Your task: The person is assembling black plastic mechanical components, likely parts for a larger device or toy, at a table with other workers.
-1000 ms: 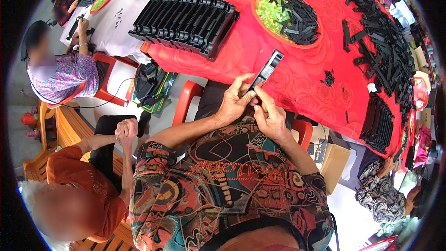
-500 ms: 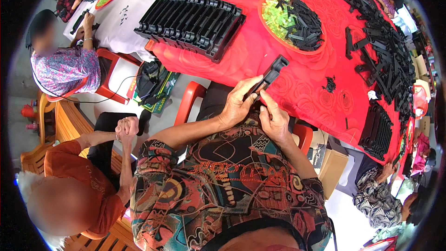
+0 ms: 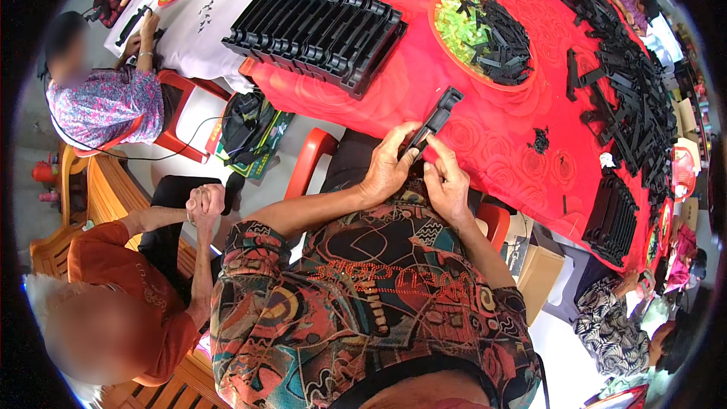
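Observation:
A long, narrow black plastic part (image 3: 442, 110) is held at a slant in front of my chest, over the near edge of the red tablecloth. My left hand (image 3: 388, 170) is wrapped round its lower end. The fingertips of my right hand (image 3: 448, 185) press on the same end from the right, and its thumb is bent in. Between the fingertips the lower end is partly hidden. Beyond the part stands a red-rimmed bowl (image 3: 531, 76) with yellow-green small pieces (image 3: 457, 24) and black strips (image 3: 501, 44).
A stacked row of black plastic parts (image 3: 318, 34) lies at the left of the red table. Loose black parts (image 3: 628, 98) heap along the right side, near another black stack (image 3: 612, 216). A person in orange (image 3: 125, 288) sits at my left; a co-worker (image 3: 113, 102) works farther off.
The black part has turned slightly in my hands, showing more of its narrow side. Both hands stay at its lower end. The whole view has shifted a little.

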The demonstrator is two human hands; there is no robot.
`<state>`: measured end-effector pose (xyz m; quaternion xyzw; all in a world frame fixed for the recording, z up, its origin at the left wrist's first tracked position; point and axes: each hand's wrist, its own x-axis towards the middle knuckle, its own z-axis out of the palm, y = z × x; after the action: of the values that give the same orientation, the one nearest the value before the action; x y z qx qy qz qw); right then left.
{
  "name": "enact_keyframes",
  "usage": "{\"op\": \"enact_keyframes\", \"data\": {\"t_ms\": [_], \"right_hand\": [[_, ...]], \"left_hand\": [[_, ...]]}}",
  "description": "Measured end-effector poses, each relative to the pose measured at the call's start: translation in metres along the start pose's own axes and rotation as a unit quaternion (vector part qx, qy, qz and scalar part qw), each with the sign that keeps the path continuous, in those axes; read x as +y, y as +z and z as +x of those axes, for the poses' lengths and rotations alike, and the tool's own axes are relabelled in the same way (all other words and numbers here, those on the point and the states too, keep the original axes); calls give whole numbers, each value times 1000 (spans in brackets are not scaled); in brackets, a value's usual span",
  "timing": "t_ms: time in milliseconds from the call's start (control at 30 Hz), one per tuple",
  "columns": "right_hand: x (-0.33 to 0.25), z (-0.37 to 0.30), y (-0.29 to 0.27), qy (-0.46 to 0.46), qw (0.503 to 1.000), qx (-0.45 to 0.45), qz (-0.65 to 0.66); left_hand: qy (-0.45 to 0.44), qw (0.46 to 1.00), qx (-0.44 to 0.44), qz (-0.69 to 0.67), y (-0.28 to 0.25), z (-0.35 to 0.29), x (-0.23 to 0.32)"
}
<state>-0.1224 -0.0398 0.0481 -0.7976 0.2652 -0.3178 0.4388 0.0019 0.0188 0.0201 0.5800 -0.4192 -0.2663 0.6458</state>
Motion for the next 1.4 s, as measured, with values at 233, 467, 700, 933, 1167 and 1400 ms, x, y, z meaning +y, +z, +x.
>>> {"op": "enact_keyframes", "data": {"t_ms": [233,467,700,933,1167,1400], "right_hand": [[10,3,5,-9,999,35,34],[21,-2,4,20,998,58,34],[8,-4,2,-21,998,57,21],[6,5,-22,3,950,117,290],[-31,50,-44,-140,821,123,540],[-5,68,-1,-111,860,70,493]], "left_hand": [[85,991,-48,96,-4,8,21],[16,979,-190,66,-13,16,8],[-69,974,-216,-24,-15,16,4],[31,981,-156,115,-12,15,12],[171,969,-80,158,-10,15,16],[88,979,-81,168,-12,16,14]]}}
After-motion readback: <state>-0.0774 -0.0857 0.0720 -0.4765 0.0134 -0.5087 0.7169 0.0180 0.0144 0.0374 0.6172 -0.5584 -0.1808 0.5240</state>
